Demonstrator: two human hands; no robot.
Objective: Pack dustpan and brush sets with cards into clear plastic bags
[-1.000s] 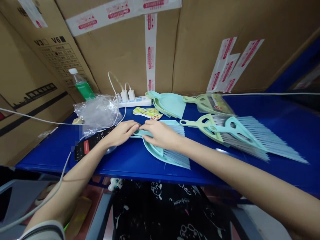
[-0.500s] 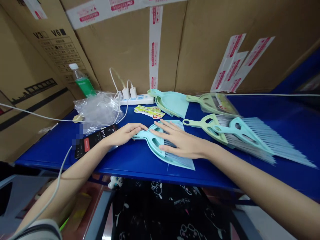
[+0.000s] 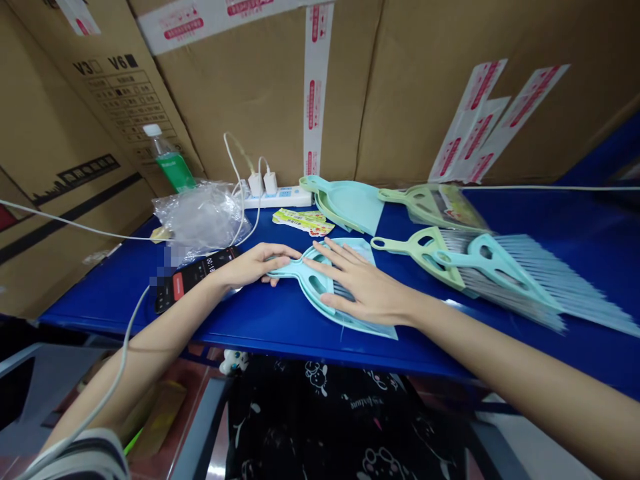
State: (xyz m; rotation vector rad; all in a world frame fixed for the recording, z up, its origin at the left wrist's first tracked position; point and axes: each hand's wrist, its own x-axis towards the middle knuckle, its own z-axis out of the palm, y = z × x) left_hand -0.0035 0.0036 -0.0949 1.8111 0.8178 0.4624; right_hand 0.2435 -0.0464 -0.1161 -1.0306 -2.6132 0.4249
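Your left hand (image 3: 260, 263) curls its fingers round the handle end of the light-blue brush (image 3: 314, 283) and dustpan (image 3: 364, 247); your right hand (image 3: 361, 285) lies over the brush, fingers spread wide.

Just left of the left fingers (image 3: 274, 251), the phone (image 3: 194, 274) reads "00:18", while well beyond them, farther back and left, the carton (image 3: 113, 110) bears "V3" beside an unfilled box and "V6" beside a black-filled one, its smaller print illegible.
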